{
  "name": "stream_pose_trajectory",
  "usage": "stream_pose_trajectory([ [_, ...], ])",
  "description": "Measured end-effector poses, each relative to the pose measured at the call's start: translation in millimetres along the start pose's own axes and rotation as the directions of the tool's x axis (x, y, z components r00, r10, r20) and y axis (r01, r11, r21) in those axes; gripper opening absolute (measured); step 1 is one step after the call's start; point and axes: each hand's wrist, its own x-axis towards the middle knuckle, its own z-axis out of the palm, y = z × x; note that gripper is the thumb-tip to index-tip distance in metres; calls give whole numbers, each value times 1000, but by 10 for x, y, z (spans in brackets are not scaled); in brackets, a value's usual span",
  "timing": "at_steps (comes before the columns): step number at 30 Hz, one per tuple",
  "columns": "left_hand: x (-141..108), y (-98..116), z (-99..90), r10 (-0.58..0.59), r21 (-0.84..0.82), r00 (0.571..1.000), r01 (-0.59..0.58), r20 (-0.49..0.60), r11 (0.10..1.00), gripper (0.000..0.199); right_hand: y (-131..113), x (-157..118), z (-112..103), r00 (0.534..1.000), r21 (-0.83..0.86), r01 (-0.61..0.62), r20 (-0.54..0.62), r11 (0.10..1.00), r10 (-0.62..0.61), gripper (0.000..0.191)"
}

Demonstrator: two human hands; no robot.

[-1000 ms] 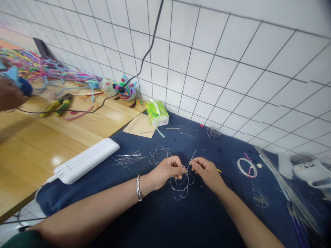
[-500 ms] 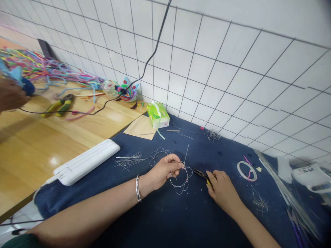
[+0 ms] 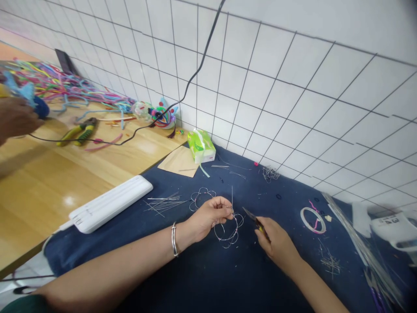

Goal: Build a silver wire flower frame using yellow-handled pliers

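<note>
Between thumb and fingers, my left hand (image 3: 211, 215) pinches a flower-shaped wire ring (image 3: 235, 234) made of thin silvery loops with small pinkish joints. A straight wire end sticks up from the pinch. My right hand (image 3: 278, 239) is wrapped round the yellow-and-black handles of a pair of pliers (image 3: 252, 216). Their dark jaws point up and left, a short way right of the wire ring and apart from it. Behind my left hand, a second wire flower (image 3: 201, 191) lies on the dark blue cloth (image 3: 208, 278), partly hidden by the hand.
Cut wires (image 3: 166, 202) lie beside a white power strip (image 3: 110, 204). A tissue pack (image 3: 202, 147) stands near the tiled wall. To the right are a white ring (image 3: 302, 219), wire scraps (image 3: 330, 263) and long wires (image 3: 368, 252). Another person's hand (image 3: 19, 117) is at far left, near yellow-green pliers (image 3: 78, 131).
The pliers have turned in my right hand, their jaws now angled more steeply upward. The wire ring has tilted slightly, its straight end now upright. The whole view has shifted a little.
</note>
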Motion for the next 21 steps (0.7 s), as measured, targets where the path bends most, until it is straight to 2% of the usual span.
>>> stream_pose_trajectory([
  [3, 9, -4, -1, 10, -4, 1000, -10, -18, 1000, 26, -83, 50, -49, 995, -69, 96, 1, 993, -96, 36],
  [7, 18, -7, -10, 12, -12, 1000, -12, -27, 1000, 30, -164, 95, -117, 979, -195, 202, 42, 960, -198, 31],
  [11, 25, -19, -11, -9, -19, 1000, 8, -30, 1000, 30, -192, 103, -133, 975, -286, 220, 40, 933, -217, 32],
  [15, 35, -31, -10, -3, -20, 1000, 3, -30, 1000, 28, -171, 101, -112, 976, -268, 213, 11, 940, -218, 36],
  [17, 39, -37, -14, -2, -15, 999, 1, -32, 1000, 27, -154, 116, -107, 985, -190, 149, -59, 970, -163, 33],
  [18, 41, -39, -16, -1, -12, 999, 0, -33, 1000, 26, -141, 126, -104, 990, -120, 81, -102, 990, -93, 30],
  [20, 44, -42, -21, 1, -7, 999, -1, -34, 1000, 26, -99, 154, -88, 983, 66, -121, -128, 990, 129, 23],
  [21, 45, -43, -22, 0, -6, 999, -1, -34, 1000, 26, -68, 170, -73, 965, 149, -228, -96, 962, 244, 20],
])
